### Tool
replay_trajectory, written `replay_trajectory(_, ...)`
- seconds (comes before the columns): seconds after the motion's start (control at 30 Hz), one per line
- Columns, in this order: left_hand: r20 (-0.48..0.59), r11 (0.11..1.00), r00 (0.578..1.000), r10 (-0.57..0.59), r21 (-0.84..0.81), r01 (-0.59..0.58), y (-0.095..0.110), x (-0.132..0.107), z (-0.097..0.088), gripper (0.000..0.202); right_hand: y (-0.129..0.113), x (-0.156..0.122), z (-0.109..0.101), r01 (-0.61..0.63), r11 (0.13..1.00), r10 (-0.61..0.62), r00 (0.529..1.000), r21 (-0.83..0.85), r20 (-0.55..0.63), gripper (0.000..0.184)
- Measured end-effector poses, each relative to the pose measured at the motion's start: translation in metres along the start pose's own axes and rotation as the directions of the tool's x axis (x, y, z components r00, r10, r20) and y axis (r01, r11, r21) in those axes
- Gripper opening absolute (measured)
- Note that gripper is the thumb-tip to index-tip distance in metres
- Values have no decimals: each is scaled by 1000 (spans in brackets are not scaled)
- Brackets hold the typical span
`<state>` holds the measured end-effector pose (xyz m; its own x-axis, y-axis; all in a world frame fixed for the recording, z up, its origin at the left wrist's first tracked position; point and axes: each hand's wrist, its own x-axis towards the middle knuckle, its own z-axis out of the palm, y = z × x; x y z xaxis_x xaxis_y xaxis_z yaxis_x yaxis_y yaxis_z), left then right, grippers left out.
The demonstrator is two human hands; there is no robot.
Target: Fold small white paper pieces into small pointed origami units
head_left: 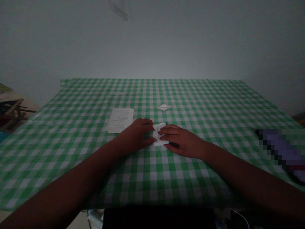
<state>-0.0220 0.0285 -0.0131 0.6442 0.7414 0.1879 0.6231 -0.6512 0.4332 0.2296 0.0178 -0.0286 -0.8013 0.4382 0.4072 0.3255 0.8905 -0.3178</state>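
Note:
A small folded piece of printed white paper (158, 133) lies on the green-and-white checked tablecloth (190, 105) in the middle of the table. My left hand (137, 135) presses on its left edge with the fingers curled over it. My right hand (182, 140) rests on its right side, fingers stretched flat across the paper. Most of the paper is hidden under the two hands.
A stack of printed sheets (120, 119) lies just left of my hands. A small folded white paper shape (163, 107) sits further back. A blurred dark object (283, 149) lies near the right edge. Wooden furniture (13, 111) stands off the table's left side.

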Motion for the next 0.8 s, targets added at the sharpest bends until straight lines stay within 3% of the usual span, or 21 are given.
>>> replay_trajectory(0.47,-99,999,995,-11,47,16,7,0,11,28,-4,2,-3,10,996,-9,1000,-87,17,32)
replay_trajectory(0.8,-98,1000,995,-20,1,20,4,1,10,29,-9,-1,-4,-236,959,241,971,-154,13,54)
